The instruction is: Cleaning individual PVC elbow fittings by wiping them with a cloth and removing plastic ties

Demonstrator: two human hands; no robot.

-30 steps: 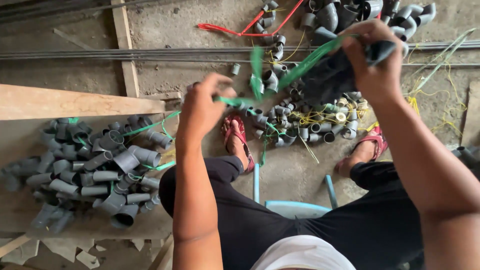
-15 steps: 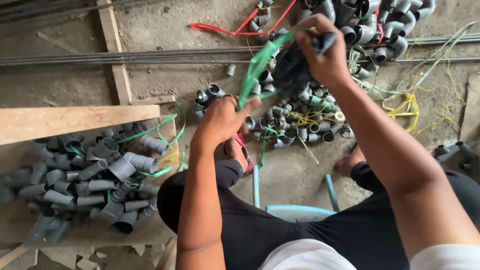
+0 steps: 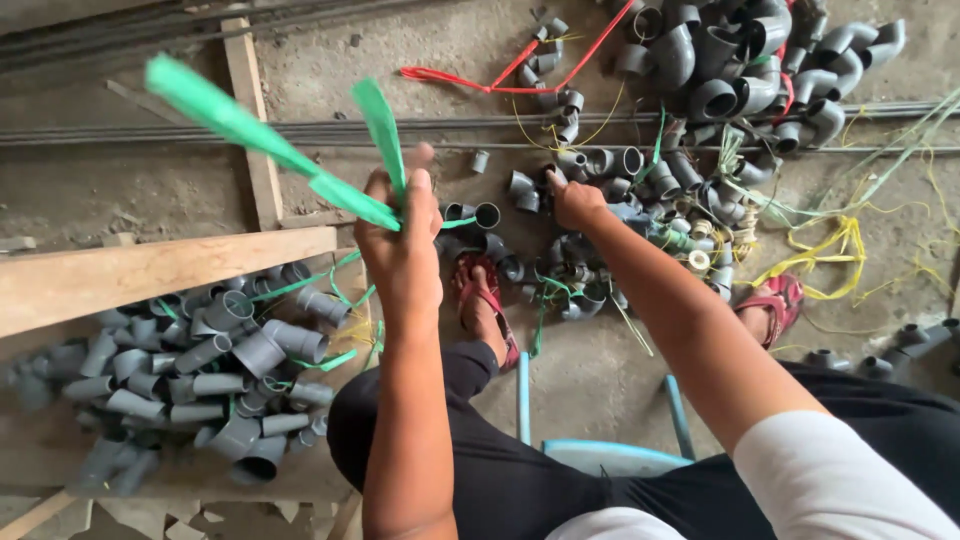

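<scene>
my left hand (image 3: 405, 250) is raised and closed around green plastic strips (image 3: 300, 160), their ends fanning up and left. my right hand (image 3: 575, 203) reaches down with fingers curled onto a small grey pipe fitting (image 3: 522, 185) among those scattered on the floor (image 3: 400, 90).

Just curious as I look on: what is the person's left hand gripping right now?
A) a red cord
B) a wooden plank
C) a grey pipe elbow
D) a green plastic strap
D: the left hand is closed round a green plastic strap whose flat ends fan up and to the left, while the right hand reaches among the grey pipe fittings on the floor.
</scene>
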